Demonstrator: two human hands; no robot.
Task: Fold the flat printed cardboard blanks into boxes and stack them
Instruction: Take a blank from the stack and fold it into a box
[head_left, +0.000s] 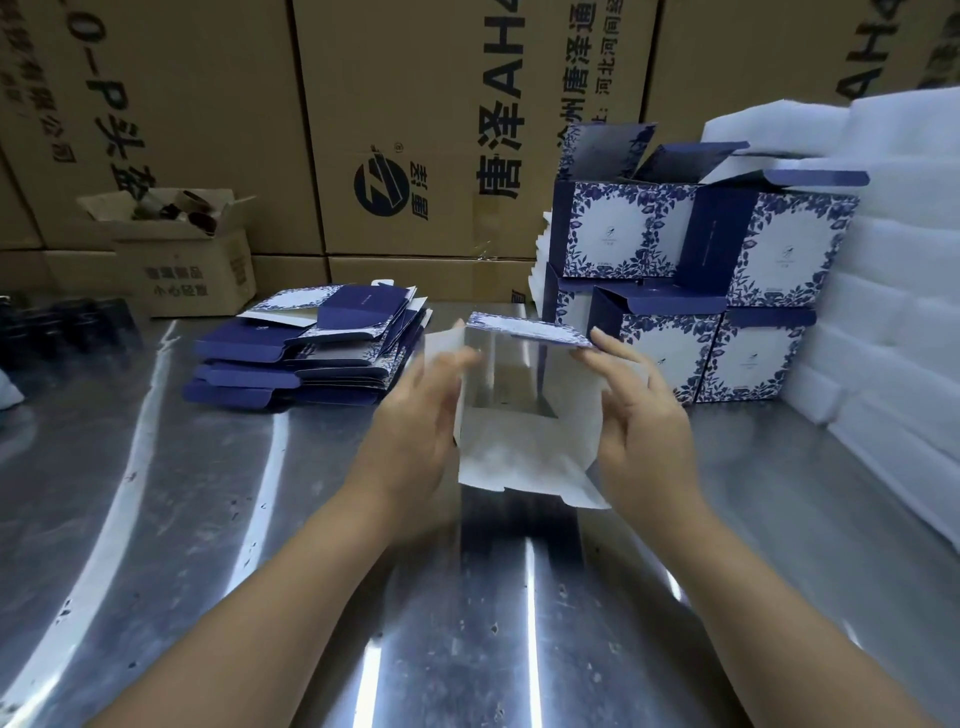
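One half-folded box (524, 452), one pile of flat blanks (291, 364), five stacked boxes (618, 234)

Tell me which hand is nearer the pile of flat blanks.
Left. The left hand rests against the left side of the half-folded box, just right of the pile of flat blanks. The right hand is on the box's opposite side, farther from the pile.
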